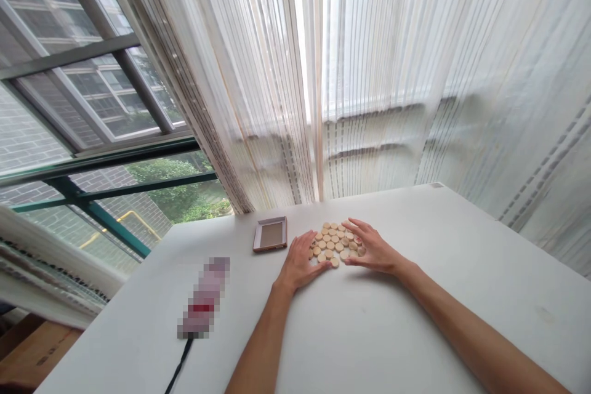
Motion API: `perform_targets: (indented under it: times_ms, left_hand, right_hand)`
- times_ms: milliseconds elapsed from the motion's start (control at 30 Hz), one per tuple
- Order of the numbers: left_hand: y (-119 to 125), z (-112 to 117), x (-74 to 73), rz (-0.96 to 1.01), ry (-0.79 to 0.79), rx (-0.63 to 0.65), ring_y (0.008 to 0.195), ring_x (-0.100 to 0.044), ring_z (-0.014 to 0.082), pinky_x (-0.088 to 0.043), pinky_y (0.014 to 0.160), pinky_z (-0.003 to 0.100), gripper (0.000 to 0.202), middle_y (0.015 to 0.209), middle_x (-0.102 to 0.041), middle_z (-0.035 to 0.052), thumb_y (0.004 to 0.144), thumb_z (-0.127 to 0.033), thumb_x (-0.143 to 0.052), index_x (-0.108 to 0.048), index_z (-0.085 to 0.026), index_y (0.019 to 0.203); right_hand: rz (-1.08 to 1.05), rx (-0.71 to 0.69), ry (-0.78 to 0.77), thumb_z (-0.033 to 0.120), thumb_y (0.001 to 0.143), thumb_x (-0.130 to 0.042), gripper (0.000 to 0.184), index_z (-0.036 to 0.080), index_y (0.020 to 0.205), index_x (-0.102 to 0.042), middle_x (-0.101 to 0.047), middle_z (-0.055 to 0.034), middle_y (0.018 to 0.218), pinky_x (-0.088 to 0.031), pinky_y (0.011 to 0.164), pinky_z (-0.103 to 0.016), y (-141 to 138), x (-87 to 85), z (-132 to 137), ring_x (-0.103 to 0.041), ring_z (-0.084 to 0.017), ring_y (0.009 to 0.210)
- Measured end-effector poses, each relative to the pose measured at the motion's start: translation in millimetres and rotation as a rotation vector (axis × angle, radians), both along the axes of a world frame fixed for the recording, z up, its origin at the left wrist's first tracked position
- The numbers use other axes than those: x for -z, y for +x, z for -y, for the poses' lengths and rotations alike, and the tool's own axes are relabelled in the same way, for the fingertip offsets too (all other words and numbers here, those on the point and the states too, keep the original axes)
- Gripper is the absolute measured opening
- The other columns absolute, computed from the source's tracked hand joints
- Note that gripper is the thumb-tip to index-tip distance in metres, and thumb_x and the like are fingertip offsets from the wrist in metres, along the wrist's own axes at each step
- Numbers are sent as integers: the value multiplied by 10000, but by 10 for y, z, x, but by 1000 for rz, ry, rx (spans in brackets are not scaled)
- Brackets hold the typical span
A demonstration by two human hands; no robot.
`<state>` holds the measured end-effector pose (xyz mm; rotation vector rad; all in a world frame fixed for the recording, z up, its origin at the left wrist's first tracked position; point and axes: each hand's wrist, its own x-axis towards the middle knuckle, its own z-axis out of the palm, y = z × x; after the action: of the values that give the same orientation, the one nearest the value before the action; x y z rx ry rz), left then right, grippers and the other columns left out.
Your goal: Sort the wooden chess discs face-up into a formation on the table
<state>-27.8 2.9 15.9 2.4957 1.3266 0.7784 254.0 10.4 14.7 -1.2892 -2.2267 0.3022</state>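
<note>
Several round wooden game pieces (333, 240) lie flat in a tight cluster on the white table (378, 332). My left hand (301, 261) rests open on the table at the cluster's left edge, fingers touching the nearest pieces. My right hand (369, 246) lies open on the cluster's right side, fingers spread over a few pieces. Neither hand grips anything.
A small shallow wooden box (270, 234) sits on the table just left of the pieces. A blurred oblong object (204, 298) with a black cable lies at the left front. Sheer striped curtains (369, 74) hang behind the table; a window is at left.
</note>
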Motion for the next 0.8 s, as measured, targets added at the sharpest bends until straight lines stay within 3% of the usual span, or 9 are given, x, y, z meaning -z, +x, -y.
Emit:
perform_targets:
  times_ms: [233, 367, 533, 800]
  left_hand:
    - [127, 10, -10, -48, -34, -41, 1450, -287, 346, -168, 1202, 567, 1034, 1578, -312, 133, 649, -772, -679, -348, -257, 1483]
    - [160, -56, 19, -33, -33, -61, 1429, -332, 341, -177, 1201, 564, 1001, 1536, -393, 130, 670, -771, -662, -368, -246, 1471]
    - [103, -143, 24, 30, -16, -13, 1369, -425, 327, -285, 1177, 516, 937, 1464, -487, 126, 702, -707, -694, -404, -220, 1447]
    - [76, -190, 21, 61, -48, 16, 1349, -451, 308, -340, 1160, 486, 861, 1431, -514, 130, 737, -663, -700, -437, -208, 1419]
  right_hand:
    - [117, -3, -36, 771, 604, -716, 1102, 331, 1524, -299, -303, -113, 1585, -288, 1143, -546, 386, 70, 10, -286, -385, 1434]
    - [145, -25, -25, 794, 602, -696, 1101, 334, 1523, -305, -321, -120, 1577, -291, 1135, -554, 299, 53, -130, -321, -390, 1415]
    - [149, -51, -6, 805, 596, -688, 1097, 321, 1514, -334, -358, -117, 1561, -287, 1135, -552, 149, 44, -282, -329, -390, 1410]
    - [132, -49, 22, 798, 631, -669, 1051, 317, 1507, -344, -403, -106, 1537, -274, 1136, -554, 56, 64, -300, -346, -372, 1404]
